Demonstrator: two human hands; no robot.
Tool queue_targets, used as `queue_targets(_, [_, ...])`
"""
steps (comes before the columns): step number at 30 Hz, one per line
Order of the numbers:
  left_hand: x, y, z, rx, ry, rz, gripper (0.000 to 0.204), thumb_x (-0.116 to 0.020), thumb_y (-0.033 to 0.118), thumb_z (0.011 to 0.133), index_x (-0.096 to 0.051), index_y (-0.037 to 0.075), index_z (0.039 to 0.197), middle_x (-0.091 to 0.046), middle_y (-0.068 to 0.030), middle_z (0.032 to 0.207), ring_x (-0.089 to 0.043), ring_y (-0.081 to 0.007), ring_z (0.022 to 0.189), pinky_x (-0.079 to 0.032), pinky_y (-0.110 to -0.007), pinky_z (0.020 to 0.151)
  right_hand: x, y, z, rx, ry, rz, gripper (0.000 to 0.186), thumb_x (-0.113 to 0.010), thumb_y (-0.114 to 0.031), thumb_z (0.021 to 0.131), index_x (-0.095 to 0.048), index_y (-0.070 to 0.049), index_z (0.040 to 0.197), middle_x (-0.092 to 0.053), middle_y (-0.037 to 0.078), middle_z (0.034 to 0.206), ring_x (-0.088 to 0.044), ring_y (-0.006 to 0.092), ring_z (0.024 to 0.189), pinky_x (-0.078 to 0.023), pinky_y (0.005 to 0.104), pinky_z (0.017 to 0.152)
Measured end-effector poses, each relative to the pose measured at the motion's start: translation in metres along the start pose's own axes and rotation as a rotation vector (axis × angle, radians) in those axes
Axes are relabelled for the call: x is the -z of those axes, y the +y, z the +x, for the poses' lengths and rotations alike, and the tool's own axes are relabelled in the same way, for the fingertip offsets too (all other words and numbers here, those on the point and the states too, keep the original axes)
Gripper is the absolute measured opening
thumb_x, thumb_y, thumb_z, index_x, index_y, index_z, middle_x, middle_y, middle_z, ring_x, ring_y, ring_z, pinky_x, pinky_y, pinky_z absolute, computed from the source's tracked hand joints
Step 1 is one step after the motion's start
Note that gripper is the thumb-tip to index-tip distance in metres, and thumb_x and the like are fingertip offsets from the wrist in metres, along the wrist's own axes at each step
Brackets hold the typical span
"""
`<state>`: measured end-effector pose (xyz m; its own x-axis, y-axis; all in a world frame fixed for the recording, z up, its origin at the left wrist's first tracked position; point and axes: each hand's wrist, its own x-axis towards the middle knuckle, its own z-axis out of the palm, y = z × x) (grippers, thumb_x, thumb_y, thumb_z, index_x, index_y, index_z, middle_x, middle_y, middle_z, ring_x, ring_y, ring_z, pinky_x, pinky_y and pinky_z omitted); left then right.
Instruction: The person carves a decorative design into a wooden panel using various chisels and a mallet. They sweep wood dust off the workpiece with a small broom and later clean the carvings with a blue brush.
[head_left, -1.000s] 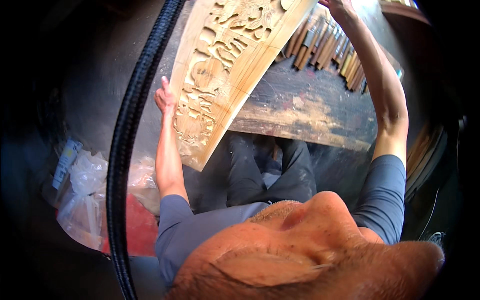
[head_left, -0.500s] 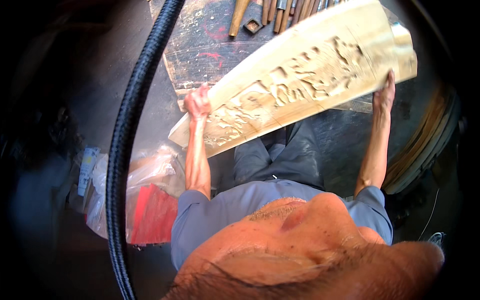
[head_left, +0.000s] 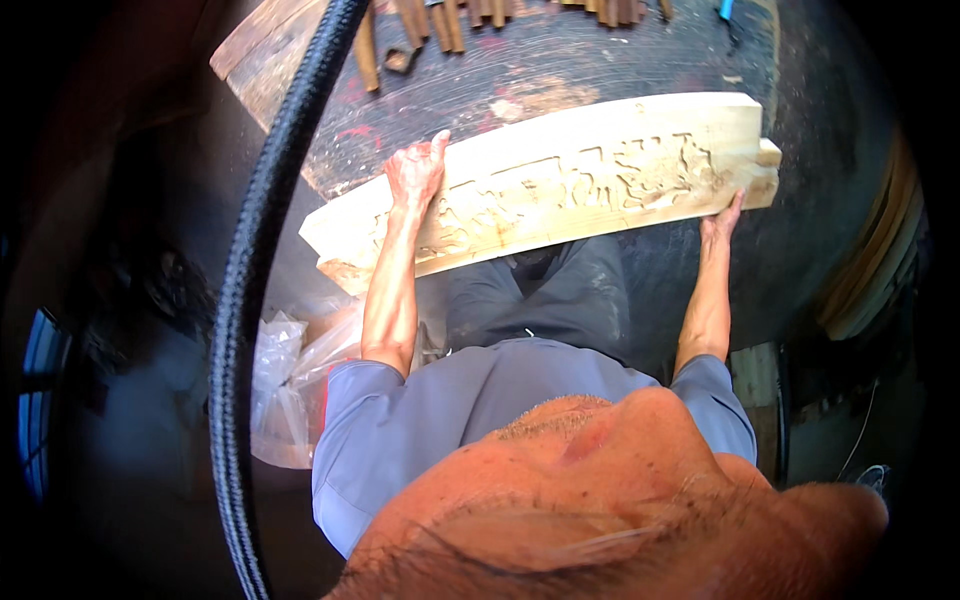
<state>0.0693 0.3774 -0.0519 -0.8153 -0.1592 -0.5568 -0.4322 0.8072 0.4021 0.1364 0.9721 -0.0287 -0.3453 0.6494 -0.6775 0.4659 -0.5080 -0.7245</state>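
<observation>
A long pale wooden board (head_left: 600, 125) with a curved far edge and a carved relief along its face lies across the near part of the workbench, a little above my thighs. Near its left end, my left hand (head_left: 416, 175) rests over the board with the fingers curled and the thumb pointing away from me. My right hand (head_left: 722, 218) grips the near edge close to the stepped right end, its thumb on the face. The undersides of the board and the fingers beneath it are hidden.
The dark, scuffed workbench (head_left: 340, 140) carries a row of wooden-handled tools (head_left: 450, 28) and a small square block (head_left: 400, 60) at the far side. A clear plastic bag (head_left: 285, 400) lies at lower left. Curved wooden pieces (head_left: 870, 250) stand at right. A black braided cable (head_left: 235, 330) crosses the left side.
The board has turned from a steep slant to nearly level, its right end coming down toward me. Both hands stay on it, the left one now reaching further over its face.
</observation>
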Motion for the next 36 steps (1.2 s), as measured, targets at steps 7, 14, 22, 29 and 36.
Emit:
queue_targets(7, [0.001,0.0,-0.006,0.11,-0.133,-0.065,0.051,-0.059,0.054,0.098,-0.08,0.007,0.098,-0.071,-0.0268,0.087,-0.071,-0.046,0.09,-0.056,-0.048,0.081,-0.014,-0.022,-0.017,-0.004,0.053,-0.138,0.07,-0.049,-0.057,0.105,-0.042,-0.01,0.156,-0.051,0.01,0.155,-0.05,0.0302,0.14,-0.041,0.0498,0.116])
queue_targets(14, [0.003,0.009,-0.009,0.203,-0.185,-0.136,0.049,-0.06,0.048,0.1,-0.079,0.003,0.104,-0.075,-0.0245,0.093,-0.075,-0.0384,0.095,-0.056,-0.041,0.085,-0.034,-0.035,-0.027,-0.018,0.066,-0.131,0.071,-0.044,-0.055,0.107,-0.037,-0.006,0.158,-0.042,0.012,0.161,-0.041,0.0285,0.147,-0.031,0.0458,0.123])
queue_targets(22, [0.023,0.017,-0.021,0.051,-0.168,-0.129,0.045,-0.051,0.043,0.105,-0.075,0.005,0.108,-0.072,-0.0258,0.1,-0.07,-0.0445,0.099,-0.054,-0.046,0.088,-0.049,-0.057,-0.049,-0.016,0.076,-0.116,0.072,-0.048,-0.055,0.106,-0.037,-0.005,0.158,-0.043,0.011,0.161,-0.043,0.028,0.146,-0.033,0.0447,0.122])
queue_targets(29, [0.028,0.016,-0.027,-0.107,-0.192,-0.087,0.037,-0.05,0.037,0.105,-0.063,0.003,0.097,-0.067,-0.0251,0.094,-0.065,-0.0468,0.094,-0.051,-0.051,0.082,-0.054,-0.063,-0.051,0.034,0.103,-0.145,0.069,-0.052,-0.054,0.105,-0.043,-0.007,0.155,-0.051,0.011,0.154,-0.051,0.0286,0.139,-0.043,0.0455,0.115])
queue_targets(36, [0.026,0.016,-0.03,-0.144,-0.185,-0.066,0.034,-0.058,0.034,0.101,-0.065,0.001,0.102,-0.068,-0.0238,0.097,-0.066,-0.0453,0.095,-0.051,-0.05,0.083,-0.04,-0.058,-0.039,0.037,0.111,-0.122,0.068,-0.049,-0.055,0.106,-0.043,-0.007,0.154,-0.053,0.011,0.153,-0.052,0.0295,0.138,-0.044,0.0465,0.115])
